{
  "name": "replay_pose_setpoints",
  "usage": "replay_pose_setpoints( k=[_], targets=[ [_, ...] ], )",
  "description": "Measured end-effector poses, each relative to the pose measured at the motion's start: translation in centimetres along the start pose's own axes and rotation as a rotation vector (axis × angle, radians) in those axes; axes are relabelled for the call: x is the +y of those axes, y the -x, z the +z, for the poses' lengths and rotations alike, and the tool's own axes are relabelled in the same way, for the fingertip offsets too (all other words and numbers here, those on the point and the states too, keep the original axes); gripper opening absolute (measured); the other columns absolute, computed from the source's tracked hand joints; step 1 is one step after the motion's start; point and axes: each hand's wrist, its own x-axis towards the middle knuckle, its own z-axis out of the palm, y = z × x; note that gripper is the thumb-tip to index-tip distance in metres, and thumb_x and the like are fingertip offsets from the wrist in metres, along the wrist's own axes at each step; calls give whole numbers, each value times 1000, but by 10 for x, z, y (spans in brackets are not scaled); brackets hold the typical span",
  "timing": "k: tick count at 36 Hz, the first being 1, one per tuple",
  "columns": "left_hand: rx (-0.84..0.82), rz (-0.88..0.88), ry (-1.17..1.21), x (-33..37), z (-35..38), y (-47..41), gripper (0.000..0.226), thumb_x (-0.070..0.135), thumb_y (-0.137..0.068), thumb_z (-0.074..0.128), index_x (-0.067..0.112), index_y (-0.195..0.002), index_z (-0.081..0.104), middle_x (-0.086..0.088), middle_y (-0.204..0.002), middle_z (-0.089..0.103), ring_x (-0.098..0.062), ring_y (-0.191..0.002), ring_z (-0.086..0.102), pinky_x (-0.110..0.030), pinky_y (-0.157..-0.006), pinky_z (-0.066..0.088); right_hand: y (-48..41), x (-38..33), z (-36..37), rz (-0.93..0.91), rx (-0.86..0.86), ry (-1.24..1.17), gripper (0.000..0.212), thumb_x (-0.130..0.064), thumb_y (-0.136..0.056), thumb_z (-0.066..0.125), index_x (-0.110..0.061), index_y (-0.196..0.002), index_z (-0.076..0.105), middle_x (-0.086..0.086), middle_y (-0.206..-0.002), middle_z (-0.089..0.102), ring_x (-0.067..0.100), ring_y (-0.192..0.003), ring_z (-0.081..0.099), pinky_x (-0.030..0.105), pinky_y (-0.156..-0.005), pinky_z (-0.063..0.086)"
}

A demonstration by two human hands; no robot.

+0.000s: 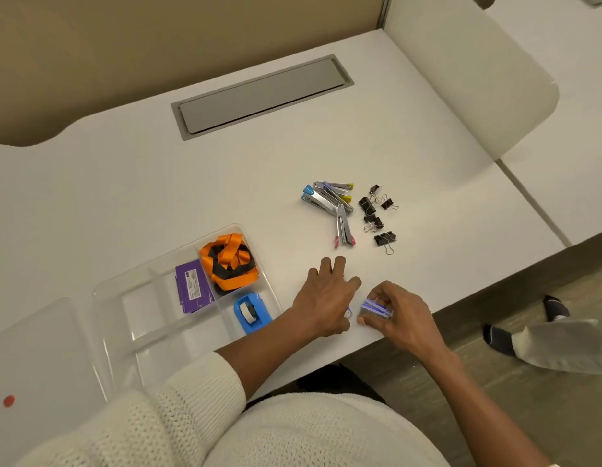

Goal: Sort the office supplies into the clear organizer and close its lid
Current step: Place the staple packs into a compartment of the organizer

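The clear organizer [131, 298] lies on the white desk at the lower left. It holds orange and black lanyards [229, 261], a purple box [191, 288] and a blue tape dispenser [250, 313]. Its clear lid [40, 358] lies apart to its left. My right hand [399, 311] is shut on a small stack of purple and silver staple boxes [375, 307] near the desk's front edge. My left hand [326, 294] rests flat beside it, covering another small box [348, 312]. Several small staplers [329, 200] and black binder clips [377, 214] lie further back.
A grey cable hatch [262, 96] is set into the desk [124, 183] at the back. A tan partition [124, 45] stands behind, a white divider panel [478, 89] at the right. The desk's front edge runs close under my hands; a person's feet [515, 328] are on the floor at right.
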Motion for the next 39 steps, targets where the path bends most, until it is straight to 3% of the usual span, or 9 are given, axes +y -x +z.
replay_pose_setpoints(
  k=[8,14,16,20,25,30,32,35,39],
  targets=[
    [56,-107,163,-1,5,7,52,39,-68,89,19,-110,65,-9,-136,41,-27,-118,44,-37,-76,61,-4,-2,-5,37,80,-102,44,-50,-70,88,-32,-101,61,-15,-89,65,3,-80,62,14,-65,44],
    [74,-144,238,-2,11,5,49,40,-69,89,18,-105,65,-6,-136,39,-22,-116,41,-33,-78,59,-8,-10,-2,54,90,-160,43,-49,-71,88,-31,-100,62,-13,-88,66,5,-76,63,13,-64,44],
    [80,-160,293,-3,8,5,48,40,-71,89,20,-106,64,-5,-133,40,-20,-114,40,-32,-80,57,-10,-12,-1,66,99,-167,44,-48,-72,87,-29,-103,62,-9,-90,67,6,-77,64,17,-65,49],
    [124,-180,362,-6,-6,15,47,39,-72,87,21,-109,63,-2,-131,39,-18,-115,39,-30,-81,55,-14,-18,-6,103,117,-251,48,-48,-71,87,-26,-106,63,-6,-92,68,15,-81,67,39,-72,65],
    [224,-226,446,-12,-35,48,48,37,-73,85,28,-114,60,4,-134,32,-16,-121,38,-29,-90,55,-19,-40,-19,77,128,-354,56,-64,-60,79,-29,-101,65,-6,-90,71,14,-75,70,33,-60,65],
    [387,-345,535,-35,-57,108,45,38,-70,84,31,-109,63,10,-135,32,-10,-122,42,-24,-86,57,-28,-84,-18,-40,74,-334,46,-60,-68,84,-32,-98,64,-11,-86,71,13,-77,69,39,-67,65],
    [468,-393,536,-49,-55,135,43,40,-69,85,28,-106,64,9,-132,37,-9,-120,43,-20,-81,56,-31,-105,-14,-98,47,-333,44,-60,-69,84,-33,-97,64,-13,-85,71,10,-76,67,35,-67,63],
    [525,-503,534,-69,-42,170,44,39,-67,89,31,-102,63,15,-127,35,-4,-118,38,-9,-80,48,-32,-137,-4,-190,-11,-307,45,-62,-69,81,-33,-99,64,-15,-85,69,2,-79,64,18,-63,54],
    [489,-586,556,-85,-16,204,47,34,-69,90,33,-105,60,18,-127,32,0,-126,32,-13,-82,52,-29,-174,18,-262,-99,-262,50,-69,-69,74,-33,-102,62,-18,-84,67,5,-74,64,14,-60,49]
  ],
)
